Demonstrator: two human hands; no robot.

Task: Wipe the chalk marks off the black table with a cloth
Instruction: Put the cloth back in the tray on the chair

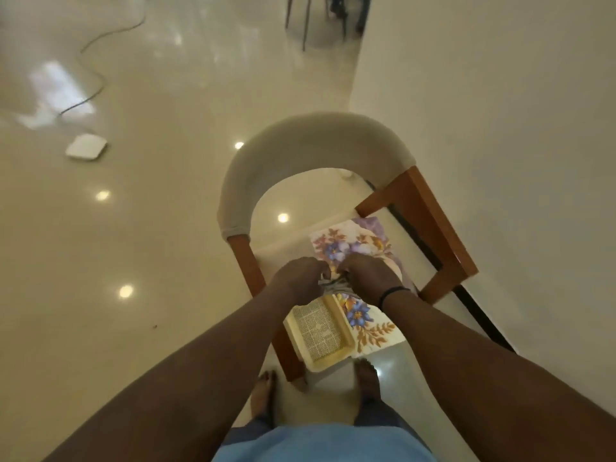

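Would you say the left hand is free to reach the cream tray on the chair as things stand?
Probably not right away. The tray lies open and uncovered just below the hands, but the left hand is curled on the bunched cloth together with the right hand; it would have to let go first.

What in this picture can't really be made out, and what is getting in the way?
- The bunched grey cloth shows only between the left hand and the right hand, head view; both hands cover most of it.
- The black table and its chalk marks are nowhere in this view.
- The furniture legs are cut off by the top edge and blurred.
- The white floor device is too small to identify.
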